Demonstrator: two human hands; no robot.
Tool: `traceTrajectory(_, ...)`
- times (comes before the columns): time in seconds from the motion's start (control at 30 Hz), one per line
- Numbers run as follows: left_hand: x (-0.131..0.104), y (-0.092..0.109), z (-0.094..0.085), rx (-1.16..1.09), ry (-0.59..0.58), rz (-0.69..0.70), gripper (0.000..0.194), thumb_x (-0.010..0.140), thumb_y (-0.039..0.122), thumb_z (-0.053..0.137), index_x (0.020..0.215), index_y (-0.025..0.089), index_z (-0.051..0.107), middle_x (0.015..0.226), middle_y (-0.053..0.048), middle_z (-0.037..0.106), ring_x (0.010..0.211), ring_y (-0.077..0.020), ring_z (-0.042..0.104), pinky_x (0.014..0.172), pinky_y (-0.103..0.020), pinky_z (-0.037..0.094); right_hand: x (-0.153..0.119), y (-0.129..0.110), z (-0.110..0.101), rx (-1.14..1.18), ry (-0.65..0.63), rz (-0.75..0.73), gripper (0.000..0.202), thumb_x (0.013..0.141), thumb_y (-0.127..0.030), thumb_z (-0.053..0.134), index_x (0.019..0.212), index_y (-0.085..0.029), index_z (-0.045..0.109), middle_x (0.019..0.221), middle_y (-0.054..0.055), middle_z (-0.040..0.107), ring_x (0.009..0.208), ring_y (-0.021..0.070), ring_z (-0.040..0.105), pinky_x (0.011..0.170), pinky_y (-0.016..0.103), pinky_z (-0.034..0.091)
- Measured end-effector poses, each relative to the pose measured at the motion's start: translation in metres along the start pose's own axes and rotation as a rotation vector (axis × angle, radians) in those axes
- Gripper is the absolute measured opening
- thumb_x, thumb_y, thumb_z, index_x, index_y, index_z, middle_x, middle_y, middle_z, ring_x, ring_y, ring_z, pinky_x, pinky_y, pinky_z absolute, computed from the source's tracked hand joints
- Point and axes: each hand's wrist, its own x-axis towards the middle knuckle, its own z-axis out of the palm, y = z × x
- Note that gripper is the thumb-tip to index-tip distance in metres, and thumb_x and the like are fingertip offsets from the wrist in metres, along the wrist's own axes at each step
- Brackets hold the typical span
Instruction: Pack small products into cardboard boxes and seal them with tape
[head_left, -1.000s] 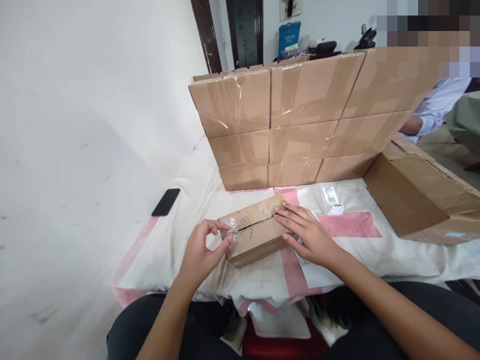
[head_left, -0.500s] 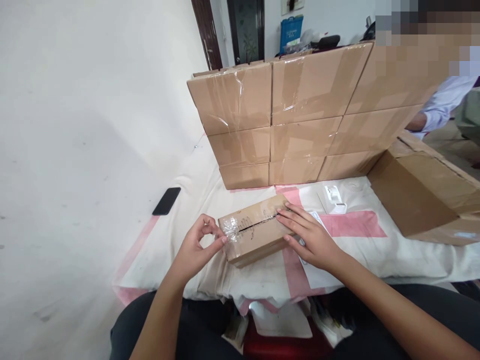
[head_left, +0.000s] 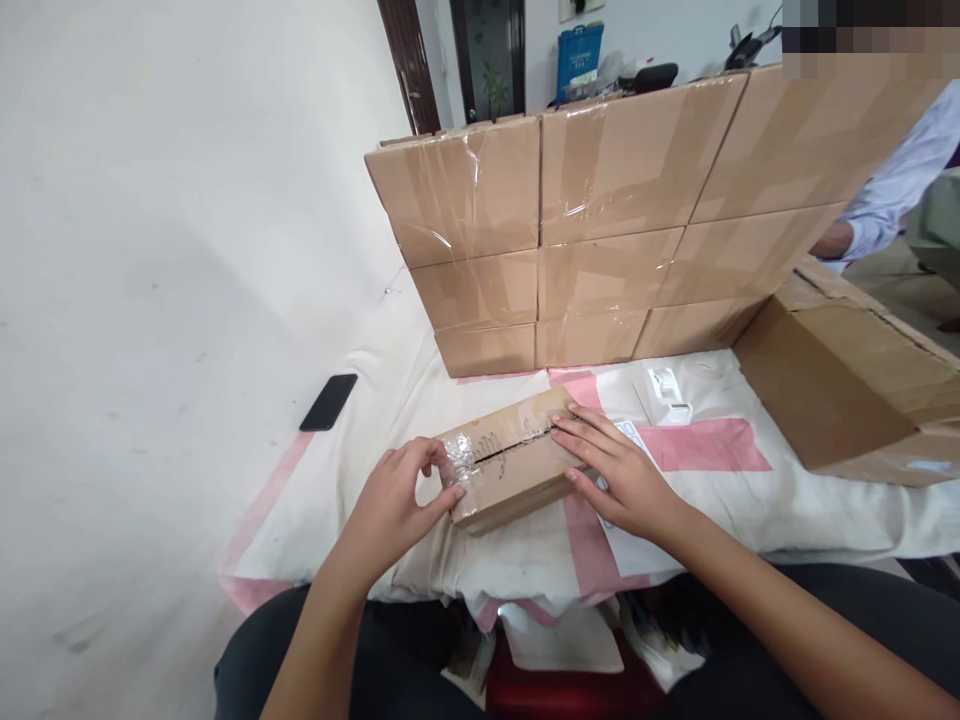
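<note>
In the head view, we have the box (head_left: 517, 478) on the table (head_left: 292, 545), set a little in from the middle of its near edge and slightly askew to it. Our left hand (head_left: 401, 500) is at the box's left end, thumb and bent fingers parted with a gap between, touching the end and the clear tape (head_left: 460, 452) there rather than gripping. Our right hand (head_left: 616, 472) is spread, fingers flat on the top at the right end, thumb against the near side; it steadies the box without closing round it.

As we judge it, the closing is partly done: the flaps are down and the left end is taped, though the tape is wrinkled. Along the middle, the seam (head_left: 514, 446) shows as a dark gap. We cannot tell whether the right end is taped, as our fingers cover it. Smoothing the left end and perhaps sealing the rest seem left.

The dispenser (head_left: 670, 402) sits further in, before the stacked boxes (head_left: 611, 210) toward the far edge. The phone (head_left: 328, 403) lies by the left edge.
</note>
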Motion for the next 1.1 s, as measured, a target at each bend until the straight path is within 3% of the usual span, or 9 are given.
traceTrajectory(0.37, 0.006, -0.014, 0.0, -0.003, 0.058, 0.001, 0.047, 0.082, 0.045, 0.074, 0.119, 0.027, 0.052, 0.126, -0.007, 0.061, 0.117, -0.0268, 0.056, 0.099, -0.043, 0.044, 0.0, -0.001, 0.0, 0.017, -0.003, 0.015, 0.048, 0.098, -0.028, 0.054, 0.146, -0.024, 0.053, 0.146, 0.01, 0.057, 0.146, 0.0318, 0.04, 0.115, 0.057, 0.043)
traceTrajectory(0.5, 0.01, -0.015, 0.003, -0.034, 0.113, 0.016, 0.034, 0.088, 0.042, 0.068, 0.114, 0.027, 0.054, 0.128, -0.006, 0.061, 0.123, -0.0258, 0.055, 0.103, -0.041, 0.042, 0.0, -0.001, 0.0, 0.012, -0.006, 0.02, 0.048, 0.098, -0.027, 0.054, 0.146, -0.023, 0.053, 0.146, 0.01, 0.057, 0.146, 0.0325, 0.04, 0.115, 0.058, 0.043)
traceTrajectory(0.63, 0.014, -0.016, 0.008, -0.121, 0.153, -0.057, 0.019, 0.089, 0.036, 0.065, 0.099, 0.025, 0.053, 0.122, -0.005, 0.064, 0.117, -0.0237, 0.058, 0.1, -0.04, 0.043, 0.0, -0.001, 0.0, 0.01, -0.007, 0.012, 0.048, 0.098, -0.026, 0.054, 0.146, -0.022, 0.052, 0.147, 0.01, 0.056, 0.146, 0.0322, 0.039, 0.115, 0.057, 0.044)
traceTrajectory(1.1, 0.026, -0.026, 0.016, -0.352, 0.072, -0.222, 0.028, 0.08, 0.041, 0.068, 0.098, 0.024, 0.055, 0.123, -0.006, 0.062, 0.121, -0.0253, 0.057, 0.096, -0.039, 0.042, 0.0, -0.001, 0.0, 0.026, -0.018, 0.034, 0.05, 0.098, -0.027, 0.054, 0.147, -0.026, 0.052, 0.148, 0.007, 0.055, 0.148, 0.0331, 0.036, 0.116, 0.058, 0.043)
